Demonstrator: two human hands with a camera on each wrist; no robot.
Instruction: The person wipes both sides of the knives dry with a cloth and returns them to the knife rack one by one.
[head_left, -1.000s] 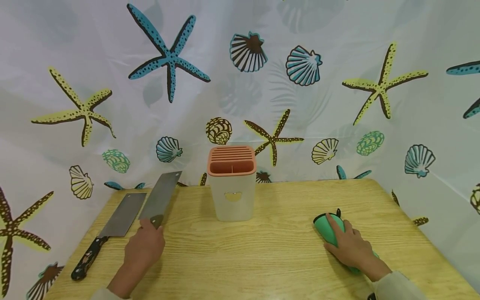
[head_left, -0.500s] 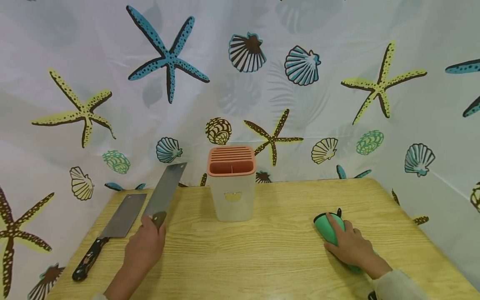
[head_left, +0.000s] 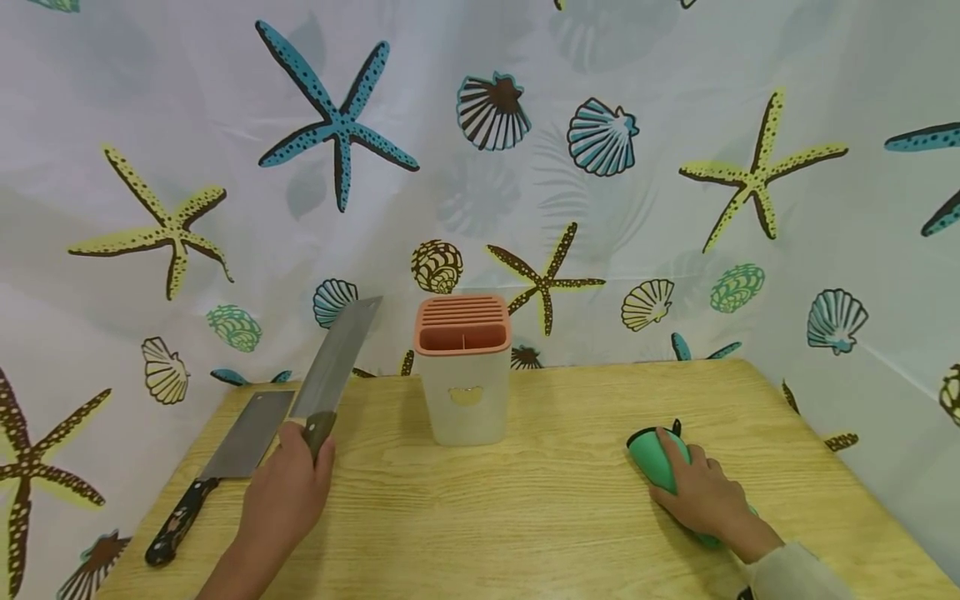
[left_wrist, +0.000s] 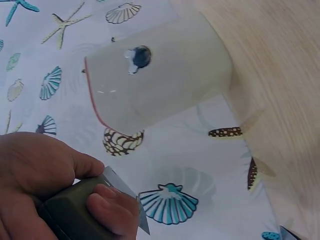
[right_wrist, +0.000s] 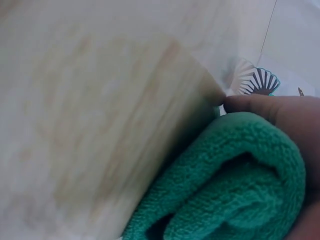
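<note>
My left hand (head_left: 285,492) grips the olive handle (head_left: 320,429) of a cleaver (head_left: 337,358), its wide blade raised and tilted up to the right. In the left wrist view, thumb and fingers wrap the dark handle (left_wrist: 75,212). Flat on the table at the left lies a second cleaver (head_left: 251,433) with a black patterned handle. My right hand (head_left: 708,496) holds a rolled green towel (head_left: 654,460) against the table, fingers over its top and thumb at its side. The right wrist view shows the roll's fuzzy end (right_wrist: 240,175).
A white knife block (head_left: 467,400) with a salmon slotted top stands upright at the back middle of the wooden table (head_left: 480,533). Behind and beside the table hangs a curtain (head_left: 525,200) printed with starfish and shells.
The left hand has lifted the cleaver, its blade tip rising and shifting slightly right, and the blade has turned more edge-on. The right hand and towel stay in place.
</note>
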